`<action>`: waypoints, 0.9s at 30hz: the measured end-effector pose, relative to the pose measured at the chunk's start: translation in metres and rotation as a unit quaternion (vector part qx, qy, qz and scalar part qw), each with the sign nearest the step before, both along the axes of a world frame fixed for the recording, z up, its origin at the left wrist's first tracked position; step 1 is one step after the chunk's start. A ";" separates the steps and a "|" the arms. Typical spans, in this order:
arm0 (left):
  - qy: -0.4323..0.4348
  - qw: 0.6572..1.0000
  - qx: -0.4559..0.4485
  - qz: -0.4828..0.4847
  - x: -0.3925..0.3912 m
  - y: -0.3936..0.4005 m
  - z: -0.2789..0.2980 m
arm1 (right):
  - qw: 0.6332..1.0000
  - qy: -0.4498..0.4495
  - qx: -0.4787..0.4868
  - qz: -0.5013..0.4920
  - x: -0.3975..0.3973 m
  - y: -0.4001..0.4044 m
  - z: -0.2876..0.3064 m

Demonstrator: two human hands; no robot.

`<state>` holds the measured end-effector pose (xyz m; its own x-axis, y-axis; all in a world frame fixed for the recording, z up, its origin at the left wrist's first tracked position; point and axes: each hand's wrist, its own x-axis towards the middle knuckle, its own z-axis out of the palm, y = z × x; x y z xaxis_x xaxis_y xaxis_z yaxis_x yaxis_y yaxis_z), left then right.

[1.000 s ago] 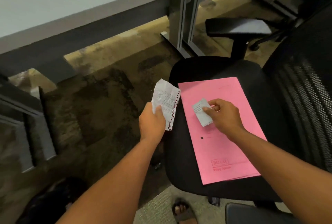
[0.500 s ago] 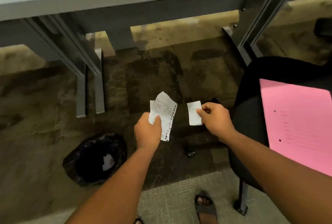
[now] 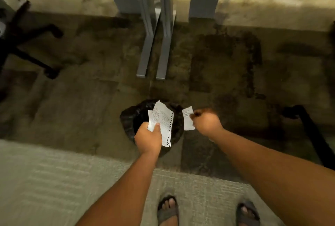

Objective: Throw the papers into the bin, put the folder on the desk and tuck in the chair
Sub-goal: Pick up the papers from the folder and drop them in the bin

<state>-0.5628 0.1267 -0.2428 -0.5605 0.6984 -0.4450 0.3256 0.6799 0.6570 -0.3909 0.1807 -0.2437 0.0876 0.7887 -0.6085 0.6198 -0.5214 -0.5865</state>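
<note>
My left hand (image 3: 148,137) grips a large crumpled white paper (image 3: 162,118) with a punched edge, held directly over the bin (image 3: 129,118), a round bin lined with a black bag on the carpet. My right hand (image 3: 205,121) pinches a small white paper slip (image 3: 187,118) just right of the bin's rim. The bin is mostly hidden behind the large paper and my left hand. The pink folder and the chair seat are out of view; only a black chair base leg (image 3: 311,131) shows at the right edge.
Grey desk legs (image 3: 154,44) stand on the carpet straight beyond the bin. Another chair's black wheeled base (image 3: 30,49) sits at the far left. My two sandalled feet (image 3: 168,209) stand on a lighter carpet strip below.
My view swung left from the chair and folder to the floor. Both hands carried their papers leftward, and the bin now lies under my left hand.
</note>
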 end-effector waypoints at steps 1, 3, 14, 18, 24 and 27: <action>0.002 1.000 -0.008 0.013 -0.012 -0.003 -0.013 | 1.000 0.002 -0.007 0.006 -0.017 0.003 -0.015; -0.007 0.999 -0.024 0.042 -0.032 -0.008 -0.036 | 0.999 0.004 -0.018 0.026 -0.049 0.006 -0.046; -0.067 0.988 -0.065 0.123 -0.068 -0.016 -0.142 | 0.992 -0.096 -0.030 0.082 -0.132 -0.010 -0.168; -0.049 0.993 -0.070 0.079 -0.068 -0.031 -0.142 | 0.990 -0.103 -0.034 0.086 -0.122 -0.018 -0.168; -0.022 0.998 -0.048 0.040 -0.056 -0.021 -0.109 | 0.995 -0.070 -0.002 0.064 -0.094 -0.012 -0.130; -0.017 0.999 -0.035 0.016 -0.040 -0.016 -0.084 | 0.994 -0.078 0.017 0.079 -0.077 -0.009 -0.098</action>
<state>-0.6031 0.1103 -0.3273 -0.5656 0.6473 -0.5109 0.2823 0.7341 0.6176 -0.4676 0.1715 -0.3420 0.0518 0.8202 -0.5698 0.7769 -0.3916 -0.4930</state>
